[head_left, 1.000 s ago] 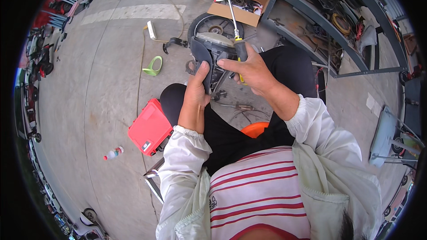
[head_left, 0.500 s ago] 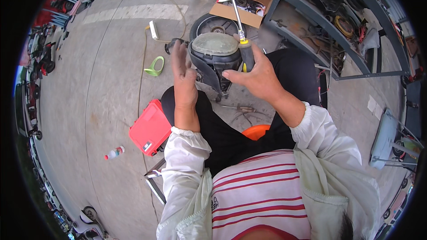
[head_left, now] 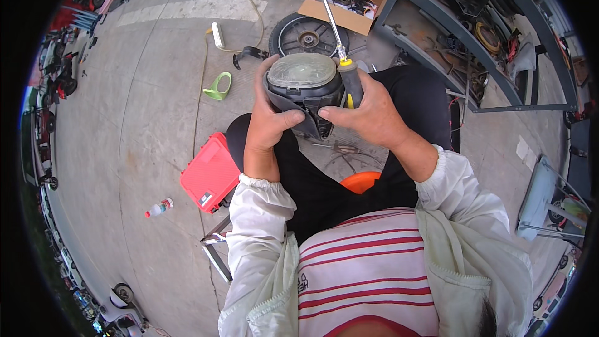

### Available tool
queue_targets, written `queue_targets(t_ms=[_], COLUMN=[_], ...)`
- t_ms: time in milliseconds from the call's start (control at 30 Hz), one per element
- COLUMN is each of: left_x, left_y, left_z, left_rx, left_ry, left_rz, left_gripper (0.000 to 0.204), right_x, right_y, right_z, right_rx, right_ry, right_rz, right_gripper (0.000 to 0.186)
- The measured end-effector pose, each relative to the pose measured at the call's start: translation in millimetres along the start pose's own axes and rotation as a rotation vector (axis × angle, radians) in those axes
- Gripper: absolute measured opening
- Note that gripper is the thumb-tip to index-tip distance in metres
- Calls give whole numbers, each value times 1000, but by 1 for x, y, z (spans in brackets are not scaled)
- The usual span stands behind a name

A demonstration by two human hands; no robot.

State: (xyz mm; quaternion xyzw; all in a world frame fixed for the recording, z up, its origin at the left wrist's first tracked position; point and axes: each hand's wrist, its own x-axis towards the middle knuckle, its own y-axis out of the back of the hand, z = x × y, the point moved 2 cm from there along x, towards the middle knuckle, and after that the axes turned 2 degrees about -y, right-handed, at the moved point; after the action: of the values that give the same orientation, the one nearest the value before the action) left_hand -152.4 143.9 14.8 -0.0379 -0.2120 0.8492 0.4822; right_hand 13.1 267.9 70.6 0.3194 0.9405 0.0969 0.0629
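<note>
Lying on the concrete floor (head_left: 156,87), left of a metal rack (head_left: 438,22), is a dark wheel (head_left: 308,39). Just near of it, a lamp unit (head_left: 304,73) is held up. The left grip (head_left: 265,111), spread wide, cups its left side, thumb at the near face; the right grip (head_left: 377,110) is wrapped round a screwdriver (head_left: 350,80) at its right, shaft pointing far.

Vehicle-repair workshop indicated: wheel (head_left: 308,39) laid on concrete floor (head_left: 156,87), metal shelf (head_left: 393,0) loaded with hardware (head_left: 444,56), cardboard box (head_left: 337,17) filled with parts (head_left: 352,2), screwdriver (head_left: 351,81) gripped in right hand (head_left: 373,111).
</note>
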Motion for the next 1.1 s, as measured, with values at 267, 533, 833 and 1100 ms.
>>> queue_targets(t_ms=[267, 533, 833, 1100], left_x=[-3, -9, -4, -20], left_y=[-1, -13, -12, 14], left_z=[1, 10, -6, -37], left_rx=[-31, 15, -127, -372], left_ry=[-25, -31, 42, 270], left_rz=[27, -23, 22, 44], left_gripper=[128, 131, 126, 90], right_x=[0, -7, 8, 9], right_y=[2, 8, 13, 22], right_z=[-10, -11, -23, -15], right_rx=[-91, -172, -254, -161], right_ry=[27, 64, -8, -137], right_rz=[-23, -46, -59, -151], right_gripper=[73, 85, 76, 68])
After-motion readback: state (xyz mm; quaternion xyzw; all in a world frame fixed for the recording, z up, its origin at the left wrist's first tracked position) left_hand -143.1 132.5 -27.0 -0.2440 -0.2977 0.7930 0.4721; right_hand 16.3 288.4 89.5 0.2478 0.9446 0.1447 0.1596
